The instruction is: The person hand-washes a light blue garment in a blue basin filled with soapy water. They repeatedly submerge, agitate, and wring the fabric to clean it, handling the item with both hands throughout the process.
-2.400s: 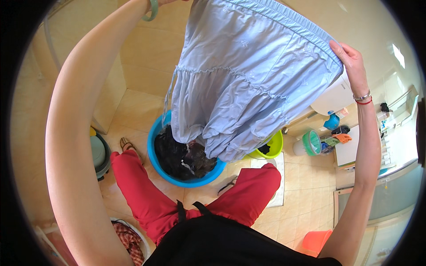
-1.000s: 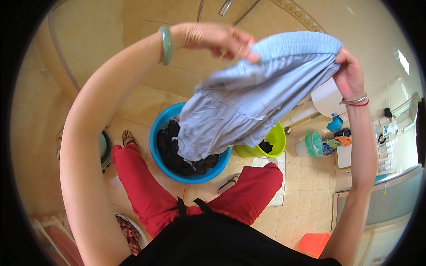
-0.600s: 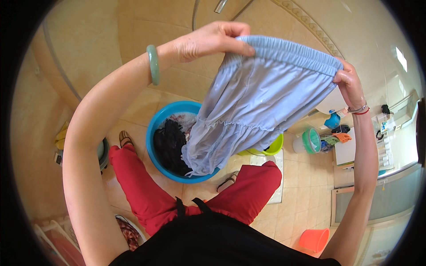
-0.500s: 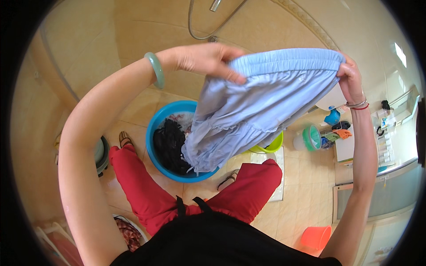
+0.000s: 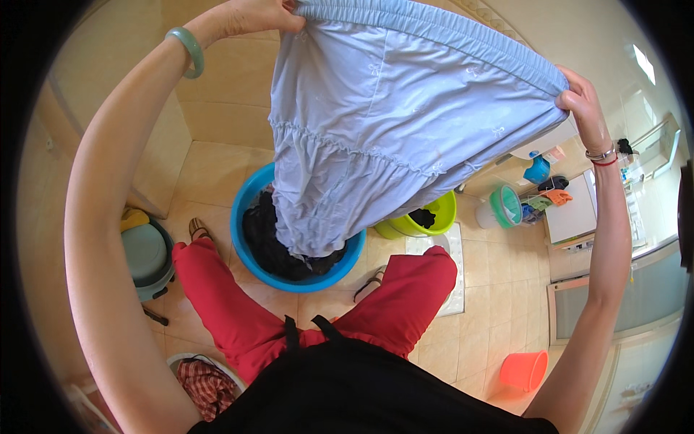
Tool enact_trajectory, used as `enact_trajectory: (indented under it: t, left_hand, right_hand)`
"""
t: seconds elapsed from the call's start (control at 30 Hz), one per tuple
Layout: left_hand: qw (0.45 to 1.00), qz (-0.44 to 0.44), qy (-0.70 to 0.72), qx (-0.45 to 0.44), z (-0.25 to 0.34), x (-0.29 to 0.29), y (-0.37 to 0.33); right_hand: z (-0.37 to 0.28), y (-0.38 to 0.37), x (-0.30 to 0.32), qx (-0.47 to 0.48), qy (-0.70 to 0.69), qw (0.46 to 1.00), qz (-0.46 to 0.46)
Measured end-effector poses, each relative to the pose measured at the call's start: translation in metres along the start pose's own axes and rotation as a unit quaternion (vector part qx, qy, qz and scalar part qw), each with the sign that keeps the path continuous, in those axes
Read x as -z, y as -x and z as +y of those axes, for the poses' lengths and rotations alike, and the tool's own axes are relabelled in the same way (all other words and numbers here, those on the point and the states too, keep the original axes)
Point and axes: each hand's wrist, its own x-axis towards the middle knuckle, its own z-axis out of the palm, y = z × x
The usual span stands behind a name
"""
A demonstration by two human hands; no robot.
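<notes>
Held up in front of me is a light blue elastic-waisted garment (image 5: 405, 108), with small bow motifs and a gathered seam. I cannot tell whether it is a skirt or shorts. My left hand (image 5: 269, 14), a green bangle on its wrist, grips the left end of the waistband at the top edge of the view. At the other end of the waistband, my right hand (image 5: 584, 108) is closed on the cloth. The garment's lower end hangs over a blue basin (image 5: 246, 264) on the floor, which contains dark wet-looking cloth (image 5: 269, 242).
A lime green bucket (image 5: 442, 217) with something dark inside stands right of the basin. A squat toilet (image 5: 454, 282) lies beyond it. Around me are a grey lidded bin (image 5: 144, 253), a basket with checked cloth (image 5: 206, 387), an orange bucket (image 5: 524, 370) and a green-lined bin (image 5: 506, 206).
My hands have moved apart and the left has gone up and left, stretching the waistband wide. The garment is spread higher and broader, uncovering more of the green bucket.
</notes>
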Motion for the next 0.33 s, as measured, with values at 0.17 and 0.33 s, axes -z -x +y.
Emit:
enact_trajectory:
  t: [0.17, 0.33]
  left_hand:
    - [0.99, 0.01, 0.099, 0.099, 0.008, -0.01, -0.002]
    - [0.949, 0.112, 0.253, 0.152, -0.013, -0.052, 0.017]
  right_hand:
    - [-0.009, 0.003, -0.025, 0.003, -0.178, 0.982, 0.057]
    - [0.006, -0.024, -0.104, 0.005, -0.565, 0.824, 0.036]
